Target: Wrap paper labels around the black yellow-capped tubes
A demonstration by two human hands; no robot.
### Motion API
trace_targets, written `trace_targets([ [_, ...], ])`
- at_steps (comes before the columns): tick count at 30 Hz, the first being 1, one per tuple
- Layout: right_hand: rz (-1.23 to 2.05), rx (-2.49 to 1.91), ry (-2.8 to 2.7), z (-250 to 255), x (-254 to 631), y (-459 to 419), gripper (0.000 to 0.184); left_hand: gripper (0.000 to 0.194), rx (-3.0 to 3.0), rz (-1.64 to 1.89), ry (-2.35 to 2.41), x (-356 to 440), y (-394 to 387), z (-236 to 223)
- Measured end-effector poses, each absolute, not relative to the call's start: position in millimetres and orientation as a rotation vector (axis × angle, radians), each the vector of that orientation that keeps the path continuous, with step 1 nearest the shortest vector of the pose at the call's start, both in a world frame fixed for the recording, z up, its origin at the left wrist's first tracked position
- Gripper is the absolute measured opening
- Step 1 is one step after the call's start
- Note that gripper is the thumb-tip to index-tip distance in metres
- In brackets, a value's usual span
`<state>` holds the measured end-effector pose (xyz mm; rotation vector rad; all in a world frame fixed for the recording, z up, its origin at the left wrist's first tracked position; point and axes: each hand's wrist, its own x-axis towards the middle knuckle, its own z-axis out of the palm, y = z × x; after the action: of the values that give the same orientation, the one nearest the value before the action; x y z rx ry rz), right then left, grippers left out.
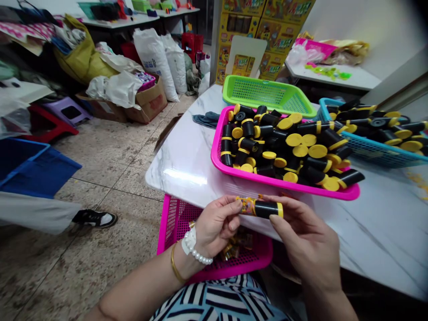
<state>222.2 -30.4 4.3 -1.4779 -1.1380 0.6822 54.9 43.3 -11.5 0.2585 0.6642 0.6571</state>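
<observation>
Over the table's front edge, my two hands hold a small black tube (265, 209) with a yellow end lying level between them. My right hand (307, 236) grips its yellow right end between thumb and fingers. At the other end, my left hand (217, 223) pinches a clear, yellow-printed plastic sleeve (247, 206), which meets or covers the tube's left part. A pink basket (284, 182) heaped with black, yellow-capped tubes (249, 145) stands just beyond my hands. Below my left hand, a second pink basket (164, 232) holds small shiny yellow pieces (234, 249), partly hidden.
A green basket (267, 96) stands behind the heaped one, and a blue basket (384, 151) of similar tubes is on the right. A dark cloth (207, 119) lies on the white table (180, 165). Printed yellow boxes (281, 40) are stacked behind. Another person's shoe (96, 218) shows at left.
</observation>
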Motion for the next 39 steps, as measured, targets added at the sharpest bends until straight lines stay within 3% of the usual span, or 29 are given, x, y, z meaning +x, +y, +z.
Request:
trace_targets([
  [11, 0.605, -1.565, -1.379, 4.7, 223.4, -38.1, 0.028, 0.031, 0.23, 0.637, 0.645, 52.8, 40.8, -18.1],
  [21, 0.764, -1.38, -1.27, -7.7, 212.8, -34.6, 0.027, 0.041, 0.405, 0.672, 0.759, 51.0, 36.0, -14.9],
  [26, 0.617, -1.384, -1.148, -16.6, 218.9, -41.9, 0.036, 0.036, 0.606, 0.736, 0.8, 46.0, 33.8, -10.8],
  [30, 0.661, -1.314, -1.246, -16.9, 224.1, -46.5, 0.039, 0.05, 0.804, 0.73, 0.694, 39.1, 39.2, -4.5],
  [34, 0.615, -1.344, -1.47, -17.0, 227.6, -44.7, 0.043, 0.031, 0.814, 0.533, 0.643, 37.9, 40.3, -5.9],
  [39, 0.588, -1.399, -1.592, -24.8, 229.5, -43.8, 0.041, 0.029, 0.948, 0.542, 0.735, 46.9, 35.6, -16.8],
])
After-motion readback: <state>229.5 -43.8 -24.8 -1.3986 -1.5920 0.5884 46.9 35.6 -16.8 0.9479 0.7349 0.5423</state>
